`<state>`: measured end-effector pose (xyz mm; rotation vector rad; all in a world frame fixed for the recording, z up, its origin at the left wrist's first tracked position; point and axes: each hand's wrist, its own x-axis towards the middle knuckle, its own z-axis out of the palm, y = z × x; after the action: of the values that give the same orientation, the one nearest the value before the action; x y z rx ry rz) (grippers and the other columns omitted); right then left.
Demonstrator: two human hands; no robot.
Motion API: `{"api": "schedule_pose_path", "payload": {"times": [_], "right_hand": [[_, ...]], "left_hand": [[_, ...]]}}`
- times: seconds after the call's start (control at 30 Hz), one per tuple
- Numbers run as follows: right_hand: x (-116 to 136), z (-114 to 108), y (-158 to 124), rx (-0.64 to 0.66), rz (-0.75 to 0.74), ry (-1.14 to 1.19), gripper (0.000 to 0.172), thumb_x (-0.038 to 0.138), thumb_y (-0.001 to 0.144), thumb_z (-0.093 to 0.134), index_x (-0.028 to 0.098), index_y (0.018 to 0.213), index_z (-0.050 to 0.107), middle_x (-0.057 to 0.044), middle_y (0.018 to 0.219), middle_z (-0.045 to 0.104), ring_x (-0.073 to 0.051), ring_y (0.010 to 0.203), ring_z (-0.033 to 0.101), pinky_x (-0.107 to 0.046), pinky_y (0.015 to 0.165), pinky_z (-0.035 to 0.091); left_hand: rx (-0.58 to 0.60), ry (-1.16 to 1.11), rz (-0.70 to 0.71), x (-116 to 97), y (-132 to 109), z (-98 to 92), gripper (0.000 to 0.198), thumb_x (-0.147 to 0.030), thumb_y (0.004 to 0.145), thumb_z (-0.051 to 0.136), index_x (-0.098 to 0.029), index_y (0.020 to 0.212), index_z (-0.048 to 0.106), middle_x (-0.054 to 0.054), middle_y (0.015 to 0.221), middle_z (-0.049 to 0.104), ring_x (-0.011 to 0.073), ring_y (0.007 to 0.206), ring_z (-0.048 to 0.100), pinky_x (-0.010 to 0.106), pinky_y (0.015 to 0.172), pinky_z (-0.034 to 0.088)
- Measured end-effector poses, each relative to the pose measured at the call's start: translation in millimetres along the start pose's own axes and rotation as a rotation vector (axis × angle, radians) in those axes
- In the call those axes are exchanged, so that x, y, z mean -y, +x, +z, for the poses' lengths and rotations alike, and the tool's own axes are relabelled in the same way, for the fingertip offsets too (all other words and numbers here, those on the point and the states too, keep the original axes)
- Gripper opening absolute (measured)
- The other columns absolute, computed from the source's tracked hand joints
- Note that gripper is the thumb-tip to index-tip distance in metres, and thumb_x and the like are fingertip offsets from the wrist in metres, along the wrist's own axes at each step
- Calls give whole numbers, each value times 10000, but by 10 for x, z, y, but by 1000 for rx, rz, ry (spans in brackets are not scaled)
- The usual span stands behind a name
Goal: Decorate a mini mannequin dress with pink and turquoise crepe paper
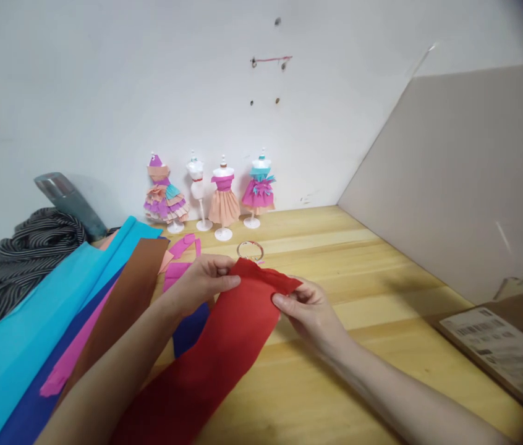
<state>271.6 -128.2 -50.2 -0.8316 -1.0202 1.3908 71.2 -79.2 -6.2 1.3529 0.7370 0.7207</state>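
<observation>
A long strip of red paper [238,327] runs from the bottom edge up to both hands, its top edge folded and darker. My left hand [208,281] pinches the upper left corner between thumb and fingers. At the upper right corner, my right hand [305,309] grips the folded edge, thumb on top. Just beyond the paper lies a thin ring-shaped bracelet [250,250]. Pink paper pieces [182,246] and a dark blue piece [190,330] are near my left hand, partly covered by it and the red strip.
Four small mannequins stand by the wall, three in paper dresses [224,201], one mostly bare [196,182]. Turquoise [52,290] and brown paper [125,296], striped cloth [25,259] and a bottle [71,201] lie left. A labelled cardboard package [497,346] is right.
</observation>
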Motion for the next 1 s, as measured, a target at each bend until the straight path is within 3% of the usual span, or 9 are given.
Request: {"api": "schedule_pose_path", "payload": {"times": [0.17,0.27,0.4,0.57,0.67,0.8,0.87,0.93,1.0], "right_hand": [[-44,-4,11,-48,-51,23,212,316,539,843,290,733,763,-28,816,732,-158,692,644,-290,669,521],[-46,-13,13,-13,-73,36,149,329,576,826,298,709,764,-25,812,715,-148,664,634,-273,615,518],[-7,-60,14,109,-193,-80,107,335,682,764,321,788,768,-27,836,688,-145,679,620,-267,591,502],[80,-123,14,268,-439,-357,180,290,821,638,331,963,741,-55,857,678,-172,761,616,-309,654,492],[91,-137,15,315,-493,-418,205,254,844,606,330,984,735,-57,857,659,-178,769,609,-327,668,488],[110,-134,8,364,-500,-444,239,204,856,559,306,976,738,-62,853,653,-184,762,600,-346,681,475],[134,-124,-1,390,-461,-410,218,200,845,550,270,870,755,-64,854,661,-184,750,598,-343,687,464],[154,-108,-13,380,-366,-272,140,248,803,596,234,751,726,-61,857,674,-190,751,599,-330,681,455],[162,-83,-28,328,-211,-98,132,348,763,636,222,769,677,-59,881,684,-201,770,604,-316,671,448]], "left_hand": [[-52,-68,23,-19,-9,-46,178,-266,671,740,-180,827,750,40,780,722,133,681,634,223,631,474],[21,3,64,-72,-34,-71,134,-259,710,717,-193,818,760,49,802,735,148,724,648,238,677,489],[-2,50,72,-113,-51,-106,95,-233,701,713,-177,763,758,48,772,728,147,706,642,238,668,488],[-49,-75,-20,-100,-36,-96,82,-191,650,712,-150,715,739,39,690,694,116,618,609,211,598,454],[-49,-151,-47,-104,-31,-83,76,-177,616,701,-140,674,732,40,655,681,110,583,594,204,564,431],[-50,-122,-44,-100,-31,-100,82,-129,613,661,-142,653,731,36,635,672,104,573,582,201,557,412],[-27,-78,-39,-89,-32,-118,98,-117,642,638,-144,668,729,33,632,667,104,578,579,204,563,408],[2,-30,-18,-77,-34,-131,118,-111,677,614,-146,692,727,29,635,661,99,581,571,203,564,401],[23,23,6,-69,-39,-128,134,-102,698,597,-145,704,724,22,637,654,92,580,559,198,560,392]]}}
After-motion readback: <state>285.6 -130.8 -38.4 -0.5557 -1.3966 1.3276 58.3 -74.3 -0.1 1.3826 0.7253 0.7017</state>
